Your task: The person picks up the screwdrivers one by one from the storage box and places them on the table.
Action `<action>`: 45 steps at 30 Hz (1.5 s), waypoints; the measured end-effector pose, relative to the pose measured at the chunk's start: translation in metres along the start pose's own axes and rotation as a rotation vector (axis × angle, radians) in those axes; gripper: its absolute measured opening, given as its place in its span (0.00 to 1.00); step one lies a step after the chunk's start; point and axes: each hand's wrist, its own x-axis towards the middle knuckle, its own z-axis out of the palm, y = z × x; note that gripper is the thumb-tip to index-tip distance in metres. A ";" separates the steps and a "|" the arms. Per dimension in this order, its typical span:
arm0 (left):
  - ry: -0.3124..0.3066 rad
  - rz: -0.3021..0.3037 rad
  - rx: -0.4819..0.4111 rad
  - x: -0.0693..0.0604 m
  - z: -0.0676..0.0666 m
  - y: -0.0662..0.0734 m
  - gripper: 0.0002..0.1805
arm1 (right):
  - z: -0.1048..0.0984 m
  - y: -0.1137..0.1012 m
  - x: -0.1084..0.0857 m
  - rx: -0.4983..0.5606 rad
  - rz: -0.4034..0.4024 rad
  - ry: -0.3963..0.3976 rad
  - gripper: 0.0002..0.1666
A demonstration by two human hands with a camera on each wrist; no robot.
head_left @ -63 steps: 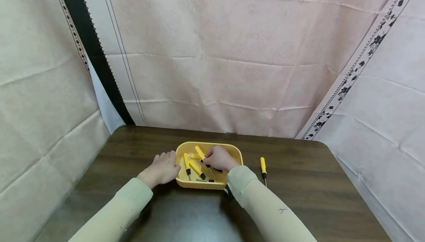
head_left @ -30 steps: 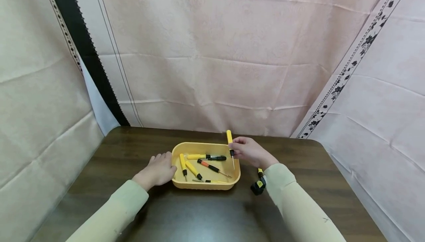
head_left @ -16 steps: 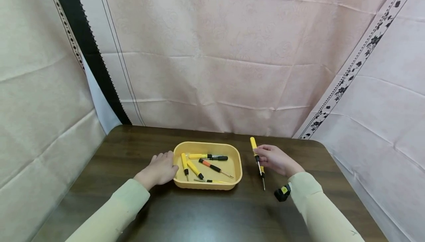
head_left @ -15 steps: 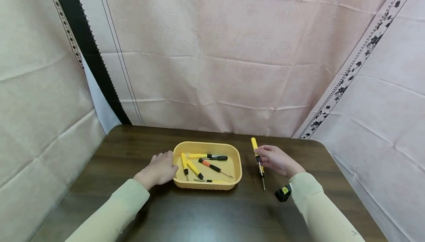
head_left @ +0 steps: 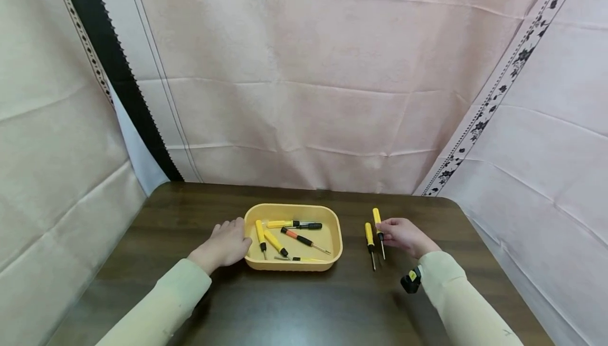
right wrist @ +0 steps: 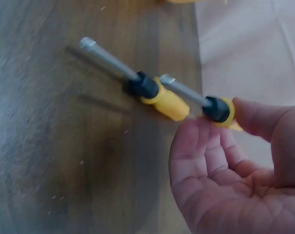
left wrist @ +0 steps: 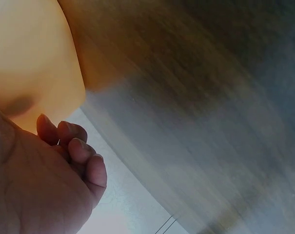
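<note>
My right hand (head_left: 404, 234) pinches a yellow-and-black screwdriver (head_left: 377, 215) between thumb and fingers, its shaft pointing down towards me, just above the table. To the left of it, a second yellow-handled screwdriver (head_left: 369, 234) lies on the wood. The right wrist view shows both shafts nearly parallel, with the held screwdriver (right wrist: 217, 109) near the fingertips and the other screwdriver (right wrist: 169, 103) on the table. My left hand (head_left: 225, 244) holds the left rim of the yellow tray (head_left: 293, 266). In the left wrist view its curled fingers (left wrist: 80, 150) are against the tray's outer wall (left wrist: 40, 58); the thumb is hidden.
Several tools lie in the tray, among them yellow-handled screwdrivers (head_left: 274, 241) and an orange-and-black screwdriver (head_left: 298, 237). A small black device (head_left: 410, 280) sits at the right wrist. The dark wooden table (head_left: 285, 304) is bordered by hanging pale cloths (head_left: 304, 98).
My right hand has lifted the screwdriver from the tray, carried it right and lowered it beside the one on the table. My left hand has stayed at the tray's rim.
</note>
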 end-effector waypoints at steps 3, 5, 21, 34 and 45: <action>-0.002 -0.003 -0.006 -0.001 0.000 -0.002 0.26 | 0.001 0.005 0.001 -0.069 0.015 0.045 0.22; -0.006 -0.003 -0.010 -0.002 0.000 -0.002 0.27 | 0.002 0.008 0.000 -0.109 0.027 0.071 0.20; -0.007 -0.006 -0.013 -0.002 -0.001 0.001 0.27 | 0.007 0.015 0.002 -0.281 0.068 0.178 0.12; -0.016 -0.017 -0.024 0.000 -0.004 0.000 0.28 | 0.007 0.015 0.004 -0.328 0.080 0.191 0.12; -0.027 -0.027 -0.031 -0.002 -0.002 0.001 0.29 | 0.009 0.015 0.001 -0.274 0.093 0.173 0.14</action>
